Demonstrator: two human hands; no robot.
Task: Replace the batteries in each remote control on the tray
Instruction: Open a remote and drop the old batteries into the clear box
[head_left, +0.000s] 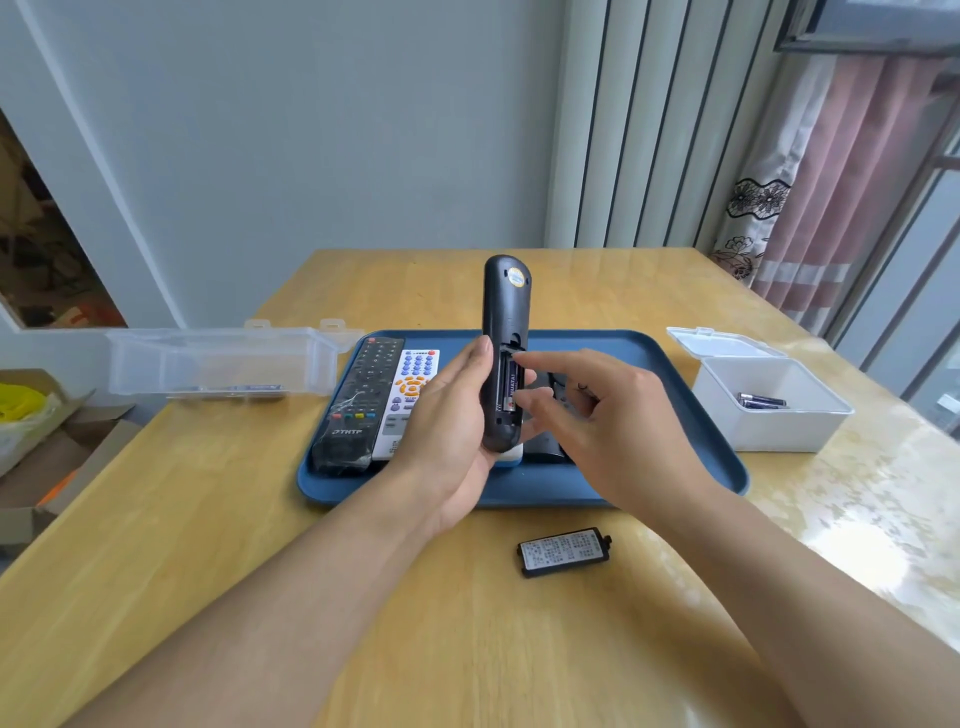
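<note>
"HUATAI" battery (511, 385) (remote (505, 322) open)

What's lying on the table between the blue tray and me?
In the head view, a black battery cover lies on the bare wooden table, just before the tray.

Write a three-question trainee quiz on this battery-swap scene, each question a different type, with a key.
1. True or false: the battery cover is fitted on the held remote.
2. Multiple choice: where do the loose batteries lie? A) on the blue tray B) in the white box C) on the bare table
3. Fill in: the left hand holds the remote while the right hand reaches into its open ____ compartment.

Key: 1 false, the cover lies on the table near the tray. 2 B. 3 battery.
</note>
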